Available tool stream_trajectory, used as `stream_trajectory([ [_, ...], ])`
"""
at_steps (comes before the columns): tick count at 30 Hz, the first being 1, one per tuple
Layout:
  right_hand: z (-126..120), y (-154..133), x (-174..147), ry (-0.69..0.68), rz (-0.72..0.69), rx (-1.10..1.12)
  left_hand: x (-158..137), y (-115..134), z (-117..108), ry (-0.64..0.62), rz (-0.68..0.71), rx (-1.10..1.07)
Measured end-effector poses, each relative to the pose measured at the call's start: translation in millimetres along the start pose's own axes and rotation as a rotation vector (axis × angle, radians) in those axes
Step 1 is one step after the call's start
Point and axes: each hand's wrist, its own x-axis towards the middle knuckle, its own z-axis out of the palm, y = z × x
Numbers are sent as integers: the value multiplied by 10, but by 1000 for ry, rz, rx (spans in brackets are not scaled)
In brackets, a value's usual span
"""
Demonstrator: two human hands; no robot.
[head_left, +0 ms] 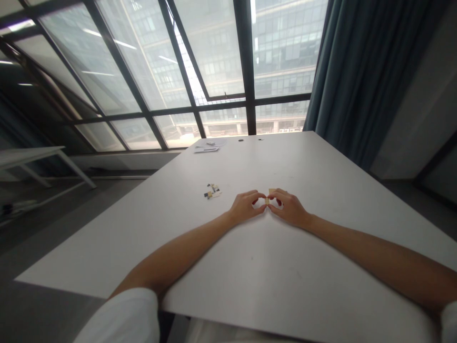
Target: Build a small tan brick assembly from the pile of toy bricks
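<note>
The workpiece is a small, pale-yellow, blocky piece (267, 201), apparently rigid; its material and surface detail are too small to resolve. Its visible face is roughly rectangular, with faint light and dark variation. It is located just above the near-middle area of the white, smooth-topped desk (228, 267), between the fingertips of both hands.

The left hand (249, 206) pinches the piece from the left, thumb below and index finger above. The right hand (287, 207) pinches it from the right in the same manner — the two sets of fingertips nearly meet around it.

A second part, a flat, pale-yellow, straight-edged piece (273, 190), shows just behind the right hand's fingers, partly covered by them. To the left, well apart from the piece, lies a loose cluster of small black, white and yellowish parts (213, 192) — individual shapes are indistinct.
</note>
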Motion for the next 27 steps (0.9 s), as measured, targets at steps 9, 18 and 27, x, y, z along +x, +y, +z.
stream_trajectory([
  [9,-7,-3,5,-6,2,-8,0,-7,6,-5,8,-10],
  [18,-5,0,6,-4,1,3,-5,-11,5,-3,7,-5],
  [27,0,-9,5,4,2,1,-9,-21,19,5,17,-9],
])
